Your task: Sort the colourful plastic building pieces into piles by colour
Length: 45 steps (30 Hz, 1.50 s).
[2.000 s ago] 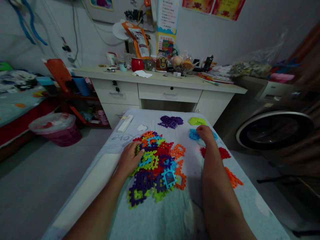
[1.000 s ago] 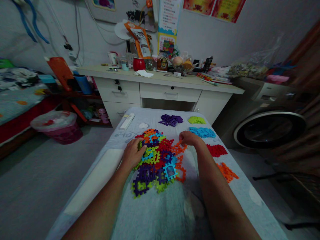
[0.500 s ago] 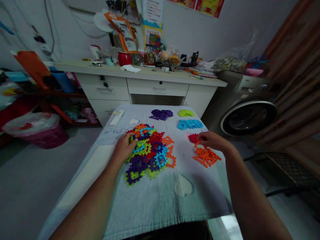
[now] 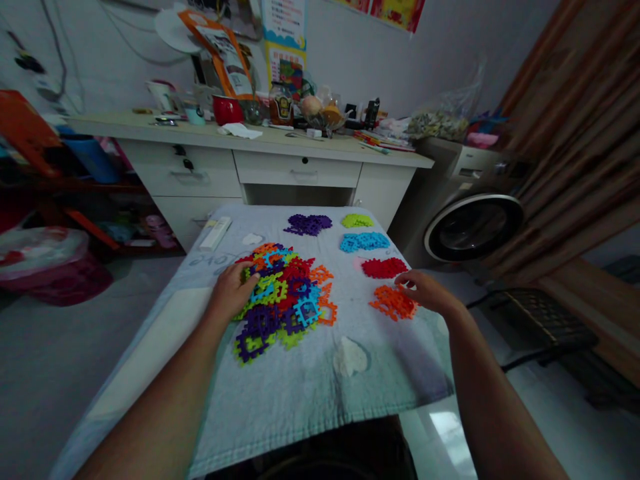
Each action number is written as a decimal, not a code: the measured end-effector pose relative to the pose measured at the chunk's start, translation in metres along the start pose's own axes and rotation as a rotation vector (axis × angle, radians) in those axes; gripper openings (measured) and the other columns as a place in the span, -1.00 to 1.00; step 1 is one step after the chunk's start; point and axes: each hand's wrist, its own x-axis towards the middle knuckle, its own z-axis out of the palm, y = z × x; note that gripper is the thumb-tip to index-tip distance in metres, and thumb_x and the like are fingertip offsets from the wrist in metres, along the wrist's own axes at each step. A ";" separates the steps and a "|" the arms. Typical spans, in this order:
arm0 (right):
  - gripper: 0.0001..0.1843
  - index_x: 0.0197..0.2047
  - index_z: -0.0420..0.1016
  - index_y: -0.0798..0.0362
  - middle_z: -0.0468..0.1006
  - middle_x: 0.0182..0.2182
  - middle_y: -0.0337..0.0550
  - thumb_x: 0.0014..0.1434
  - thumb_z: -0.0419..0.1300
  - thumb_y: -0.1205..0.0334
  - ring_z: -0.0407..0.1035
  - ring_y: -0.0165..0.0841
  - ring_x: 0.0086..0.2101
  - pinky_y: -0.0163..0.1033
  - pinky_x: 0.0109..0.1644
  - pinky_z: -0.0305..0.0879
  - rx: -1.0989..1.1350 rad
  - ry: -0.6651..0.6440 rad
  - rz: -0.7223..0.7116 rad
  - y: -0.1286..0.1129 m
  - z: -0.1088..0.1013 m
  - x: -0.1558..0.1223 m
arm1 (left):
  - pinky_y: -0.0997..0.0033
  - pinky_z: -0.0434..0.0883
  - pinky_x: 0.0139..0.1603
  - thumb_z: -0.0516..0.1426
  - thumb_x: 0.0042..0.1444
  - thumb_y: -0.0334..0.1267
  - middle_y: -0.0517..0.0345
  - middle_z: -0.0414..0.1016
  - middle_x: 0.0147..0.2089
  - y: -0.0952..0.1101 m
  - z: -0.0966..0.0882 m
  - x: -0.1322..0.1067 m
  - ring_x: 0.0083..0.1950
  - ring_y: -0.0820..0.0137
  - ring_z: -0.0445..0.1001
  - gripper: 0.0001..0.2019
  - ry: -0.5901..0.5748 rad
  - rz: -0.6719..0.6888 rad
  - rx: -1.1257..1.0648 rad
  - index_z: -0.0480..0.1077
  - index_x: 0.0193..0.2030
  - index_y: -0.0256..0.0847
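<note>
My left hand (image 4: 231, 291) rests against the left side of a heap of mixed plastic interlocking pieces (image 4: 280, 287), thumb and fingers apart. Toothed square frames in purple, green, blue, red and orange make up the heap. My right hand (image 4: 429, 291) hovers at the right edge of a pile of orange interlocking pieces (image 4: 393, 303), its thumb and finger parted with nothing visible between them. Just beyond lies a red pile (image 4: 384, 268). Farther back are a blue pile (image 4: 364, 241), a small green pile (image 4: 357, 221) and a purple pile (image 4: 309, 225).
A pale blue cloth (image 4: 300, 407) covers the table. A white oblong item (image 4: 216, 233) lies at its far left. Behind stands a cluttered white desk (image 4: 295, 167), with a washing machine (image 4: 470, 220) to the right and a pink bin (image 4: 55, 273) on the left.
My right hand has lifted slightly off the orange pile and shifted right, its fingers opening and uncovering the red pile. My left hand stays at the mixed heap. The view has turned slightly right.
</note>
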 end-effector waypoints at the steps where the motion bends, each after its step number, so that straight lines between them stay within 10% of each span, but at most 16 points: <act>1: -0.77 -0.20 0.58 0.06 0.59 -0.15 -0.06 0.07 0.17 0.38 0.44 -0.31 -0.20 -0.24 -0.07 0.33 -0.005 0.033 -0.011 -0.002 0.003 -0.001 | 0.10 0.34 0.16 0.06 0.08 -0.02 -0.06 0.48 0.02 0.000 0.000 0.000 0.06 0.14 0.42 -0.57 0.002 0.000 0.001 0.42 0.02 -0.20; 10: -0.66 -0.01 0.53 0.01 0.50 -0.02 0.00 0.26 0.09 0.07 0.34 -0.20 0.00 -0.12 0.13 0.15 -0.195 0.124 -0.031 -0.020 0.051 -0.006 | 0.10 0.33 0.16 0.06 0.09 -0.02 -0.05 0.48 0.03 0.000 -0.001 0.000 0.06 0.15 0.42 -0.58 -0.005 0.009 -0.013 0.42 0.01 -0.20; 18: -0.80 -0.18 0.54 0.05 0.54 -0.15 -0.04 0.15 0.19 0.19 0.38 -0.22 -0.09 -0.13 0.08 0.20 -0.119 0.072 -0.111 -0.020 0.042 -0.005 | 0.11 0.33 0.17 0.07 0.08 -0.03 -0.03 0.48 0.03 -0.003 0.001 0.000 0.08 0.16 0.42 -0.59 0.004 0.010 -0.022 0.41 0.00 -0.19; 25: -0.76 -0.08 0.52 0.11 0.52 -0.08 0.03 0.20 0.17 0.24 0.38 -0.23 -0.04 -0.17 0.09 0.22 -0.033 0.102 -0.266 -0.083 0.052 0.032 | 0.07 0.33 0.17 0.05 0.09 0.00 -0.09 0.48 0.03 0.003 -0.002 -0.002 0.08 0.12 0.42 -0.56 0.001 0.026 -0.022 0.42 0.00 -0.24; 31: -0.75 -0.10 0.54 0.12 0.51 -0.13 0.06 0.24 0.08 0.27 0.39 -0.26 -0.11 -0.26 -0.04 0.22 -0.187 0.073 -0.077 -0.130 0.093 0.071 | 0.10 0.32 0.18 0.04 0.12 0.04 -0.06 0.48 0.04 0.006 -0.004 -0.005 0.08 0.15 0.42 -0.56 -0.003 0.037 -0.022 0.41 0.00 -0.20; 45: -0.86 -0.27 0.53 0.12 0.51 -0.27 -0.04 0.17 0.14 0.32 0.37 -0.32 -0.24 -0.29 -0.19 0.16 -0.107 0.324 0.036 -0.121 0.108 0.075 | 0.08 0.32 0.18 0.04 0.13 0.01 -0.07 0.47 0.03 0.004 -0.002 -0.004 0.06 0.14 0.42 -0.56 -0.007 0.051 0.007 0.40 0.03 -0.23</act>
